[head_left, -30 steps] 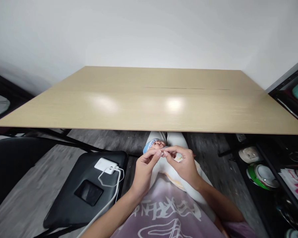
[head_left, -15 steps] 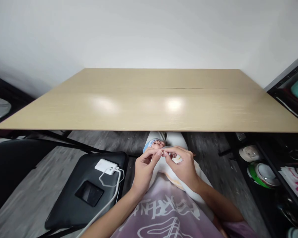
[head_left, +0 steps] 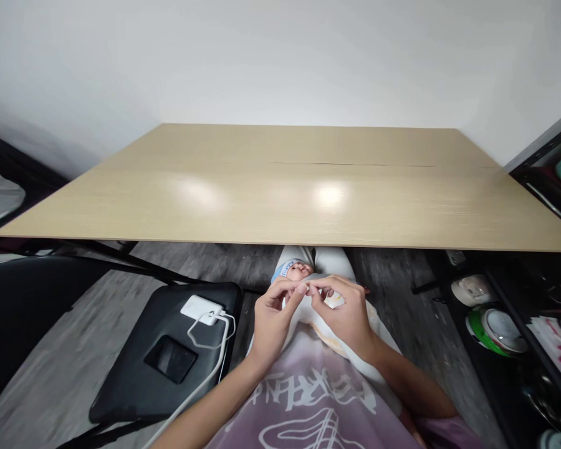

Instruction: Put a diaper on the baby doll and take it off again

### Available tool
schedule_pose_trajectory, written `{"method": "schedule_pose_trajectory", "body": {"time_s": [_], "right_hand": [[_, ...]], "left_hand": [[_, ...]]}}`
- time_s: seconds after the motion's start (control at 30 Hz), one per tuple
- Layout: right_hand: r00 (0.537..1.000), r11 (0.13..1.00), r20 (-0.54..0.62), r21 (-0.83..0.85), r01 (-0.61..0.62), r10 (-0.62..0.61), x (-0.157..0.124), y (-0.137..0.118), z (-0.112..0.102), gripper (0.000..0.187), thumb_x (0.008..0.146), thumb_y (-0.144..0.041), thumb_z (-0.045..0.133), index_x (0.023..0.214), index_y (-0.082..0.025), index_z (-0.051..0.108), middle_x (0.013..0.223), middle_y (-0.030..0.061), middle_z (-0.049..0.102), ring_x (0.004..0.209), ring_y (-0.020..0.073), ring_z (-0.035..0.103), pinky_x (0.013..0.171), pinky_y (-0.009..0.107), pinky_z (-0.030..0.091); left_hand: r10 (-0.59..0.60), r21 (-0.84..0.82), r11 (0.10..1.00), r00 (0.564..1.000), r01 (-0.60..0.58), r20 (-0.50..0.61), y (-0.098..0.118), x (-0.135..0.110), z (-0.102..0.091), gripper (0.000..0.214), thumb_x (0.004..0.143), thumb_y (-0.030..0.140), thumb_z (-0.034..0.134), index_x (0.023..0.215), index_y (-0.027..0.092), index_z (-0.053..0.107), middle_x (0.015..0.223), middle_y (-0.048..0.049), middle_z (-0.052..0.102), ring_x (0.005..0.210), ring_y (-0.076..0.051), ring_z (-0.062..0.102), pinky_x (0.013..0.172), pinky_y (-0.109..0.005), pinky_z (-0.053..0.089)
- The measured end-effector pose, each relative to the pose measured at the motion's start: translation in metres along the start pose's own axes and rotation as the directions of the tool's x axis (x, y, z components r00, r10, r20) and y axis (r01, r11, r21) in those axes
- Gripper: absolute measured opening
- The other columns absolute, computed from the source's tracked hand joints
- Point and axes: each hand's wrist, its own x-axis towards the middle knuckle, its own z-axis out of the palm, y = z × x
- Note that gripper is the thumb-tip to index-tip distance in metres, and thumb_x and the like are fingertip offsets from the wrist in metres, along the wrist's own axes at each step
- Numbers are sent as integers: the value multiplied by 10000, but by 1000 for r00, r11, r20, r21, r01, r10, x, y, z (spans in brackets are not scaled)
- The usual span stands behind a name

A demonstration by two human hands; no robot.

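A baby doll in a blue-and-white cap lies face up on my lap, its head towards the table. Pale clothing with yellow-orange marks covers its body, partly hidden under my hands. Just below its head, my left hand is closed with thumb and index finger pinched. Fingertip to fingertip with it, my right hand makes a matching pinch over the doll's chest. Something small and pale shows between the fingertips; what it is I cannot make out.
A wooden table spans the view ahead, against a white wall. At left, a black stool bears a white power bank with a cable and a dark phone. Black shelves with bowls and containers stand at right.
The view has shifted slightly. Both hands keep their pinch at nearly the same spot over the doll, with only a tiny movement of the fingertips.
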Motion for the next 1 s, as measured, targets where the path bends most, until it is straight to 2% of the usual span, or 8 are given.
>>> {"method": "schedule_pose_trajectory", "body": {"time_s": [0.6, 1.0], "right_hand": [[998, 995, -11, -78, 54, -55, -3, 0, -1, 160, 938, -99, 704, 940, -235, 790, 771, -19, 761, 656, 144, 641, 689, 298, 536], [999, 992, -5, -120, 45, -46, -3, 0, -1, 160, 943, -110, 692, 923, -241, 781, 746, -18, 743, 649, 148, 639, 674, 304, 526]], "left_hand": [[63, 42, 997, 998, -63, 4, 4, -1, 1, 223, 960, 443, 821, 902, 230, 844, 852, -24, 685, 813, -170, 576, 796, -293, 446], [-2, 37, 999, 1000, 3, -22, 8, -5, 2, 304, 919, 514, 845, 907, 209, 844, 858, -43, 708, 815, -185, 588, 793, -303, 470]]}}
